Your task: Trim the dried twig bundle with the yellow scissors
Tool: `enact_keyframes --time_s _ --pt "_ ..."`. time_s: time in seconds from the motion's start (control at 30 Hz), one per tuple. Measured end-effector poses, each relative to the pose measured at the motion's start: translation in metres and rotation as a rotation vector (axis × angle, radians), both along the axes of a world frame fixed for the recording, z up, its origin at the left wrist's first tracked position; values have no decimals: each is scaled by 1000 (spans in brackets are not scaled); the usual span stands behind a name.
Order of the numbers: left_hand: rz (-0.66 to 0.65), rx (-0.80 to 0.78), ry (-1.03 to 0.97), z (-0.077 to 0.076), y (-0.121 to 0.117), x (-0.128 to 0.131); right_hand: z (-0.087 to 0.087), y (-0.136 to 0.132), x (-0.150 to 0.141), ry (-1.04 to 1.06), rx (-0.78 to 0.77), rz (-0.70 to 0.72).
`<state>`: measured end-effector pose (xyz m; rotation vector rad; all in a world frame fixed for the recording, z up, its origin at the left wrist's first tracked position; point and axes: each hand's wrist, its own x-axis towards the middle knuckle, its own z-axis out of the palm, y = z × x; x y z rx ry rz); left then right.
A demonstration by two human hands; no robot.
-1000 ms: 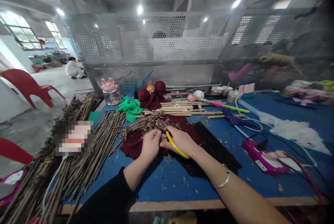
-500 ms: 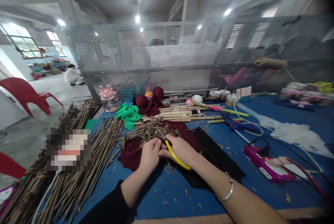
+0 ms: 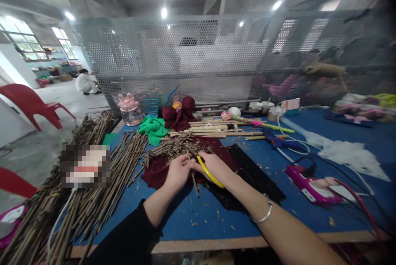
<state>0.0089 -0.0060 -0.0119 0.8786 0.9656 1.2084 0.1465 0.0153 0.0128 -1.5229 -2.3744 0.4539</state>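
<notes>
My right hand (image 3: 213,168) is wrapped round a pair of yellow-handled pliers or cutters (image 3: 210,174); which kind I cannot tell. The dark jaws point up and left. My left hand (image 3: 177,173) pinches a thin dry stalk (image 3: 194,182), whose lower end sticks out below the fingers toward the table. The two hands touch at the fingertips. Beneath them lies a dark red cloth (image 3: 156,174), with a heap of dry twiggy plant pieces (image 3: 168,148) just beyond the hands. A black sheet (image 3: 256,174) spreads under my right forearm.
Long dry stalks (image 3: 105,186) lie bundled at left, beside a pixelated object with a white cable. A green cloth (image 3: 154,129), bamboo sticks (image 3: 213,127) and a pink-lidded jar (image 3: 129,108) sit farther back. At right are a blue glue gun (image 3: 278,141) and a purple power strip (image 3: 309,188).
The stalk now shows below my left fingers, reaching down toward the table. Both hands stay close together over the cloth, and the camera view has shifted slightly.
</notes>
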Motion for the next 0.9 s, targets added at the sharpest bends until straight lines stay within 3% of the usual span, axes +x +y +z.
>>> enact_keyframes --time_s 0.3,0.4,0.5,0.7,0.9 --pt "69 -55 -41 0 0 0 0 3 7 -47 22 -6" --pt "23 -31 -77 4 -2 2 3 0 8 -71 40 46" --pt "-49 12 -113 7 -4 4 1 -1 8 1 63 111" --pt "-63 47 -128 8 -6 6 -11 2 4 122 143 141" --pt "-38 80 -86 4 -5 5 -6 0 1 159 54 118"
